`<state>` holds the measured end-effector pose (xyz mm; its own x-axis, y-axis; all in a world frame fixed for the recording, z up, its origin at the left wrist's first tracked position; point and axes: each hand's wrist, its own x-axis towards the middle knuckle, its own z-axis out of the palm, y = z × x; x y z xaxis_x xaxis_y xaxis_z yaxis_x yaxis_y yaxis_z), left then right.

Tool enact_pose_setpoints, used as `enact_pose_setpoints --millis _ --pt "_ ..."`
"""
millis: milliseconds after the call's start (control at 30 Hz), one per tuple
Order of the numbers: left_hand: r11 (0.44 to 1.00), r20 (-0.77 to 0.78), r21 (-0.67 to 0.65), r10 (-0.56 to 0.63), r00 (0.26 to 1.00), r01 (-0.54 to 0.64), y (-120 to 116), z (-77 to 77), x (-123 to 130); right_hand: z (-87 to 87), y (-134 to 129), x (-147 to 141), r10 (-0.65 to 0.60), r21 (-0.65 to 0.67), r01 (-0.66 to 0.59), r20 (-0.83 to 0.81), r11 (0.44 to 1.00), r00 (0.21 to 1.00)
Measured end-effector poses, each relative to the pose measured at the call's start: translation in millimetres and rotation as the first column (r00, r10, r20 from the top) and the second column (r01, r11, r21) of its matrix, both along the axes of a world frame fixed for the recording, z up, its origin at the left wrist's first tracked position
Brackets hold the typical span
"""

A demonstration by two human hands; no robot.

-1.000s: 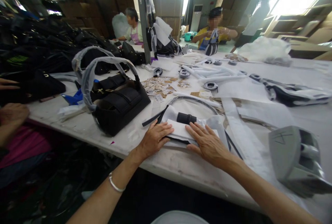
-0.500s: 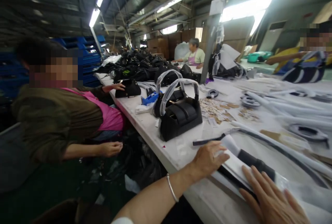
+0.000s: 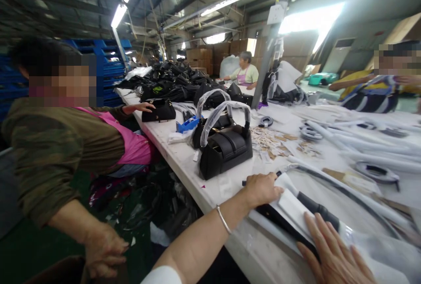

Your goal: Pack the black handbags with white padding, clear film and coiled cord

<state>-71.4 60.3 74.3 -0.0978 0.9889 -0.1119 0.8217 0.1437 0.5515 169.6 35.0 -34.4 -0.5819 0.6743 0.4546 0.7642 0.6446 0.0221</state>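
Table edge (image 3: 201,194) near left grip (image 3: 262,189), handbag (image 3: 226,154) apart; right grip (image 3: 335,251) on white sheet (image 3: 292,206).

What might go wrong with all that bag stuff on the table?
The white sheet might crease or slip: the left grip is curled at its far end, while the right grip lies flat with fingers spread over the near end. The black bag stands near the edge of the table, so a bump might knock it off. The small pale bits lie loosely scattered, so some might get lost.
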Motion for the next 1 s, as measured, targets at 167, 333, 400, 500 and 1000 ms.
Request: enact_pose_setpoints --millis 167,333,400,500,1000 --pt "0.997 0.038 0.054 -0.053 0.998 0.051 5.1 -3.2 -2.9 25.3 -14.1 -11.6 -0.074 -0.011 0.074 -0.008 0.997 0.997" --pt "0.989 0.09 0.147 -0.045 0.995 0.032 18.4 -24.4 -7.1 41.2 -18.7 -21.3 -0.121 -0.106 0.127 0.059 0.986 0.991" --pt "0.985 0.088 0.172 -0.041 0.995 0.026 18.5 -33.4 -8.6 45.9 -20.3 -24.0 -0.138 -0.143 0.15 0.09 0.978 0.986" --pt "0.978 0.062 0.209 -0.035 0.997 0.022 9.9 -37.8 -11.0 51.3 -23.5 -28.1 -0.147 -0.179 0.169 0.129 0.969 0.981" --pt "0.856 -0.035 0.472 -0.222 0.974 0.212 -25.7 -36.0 -9.4 64.6 -32.9 -44.1 -0.2 -0.203 0.235 0.179 0.95 0.963"
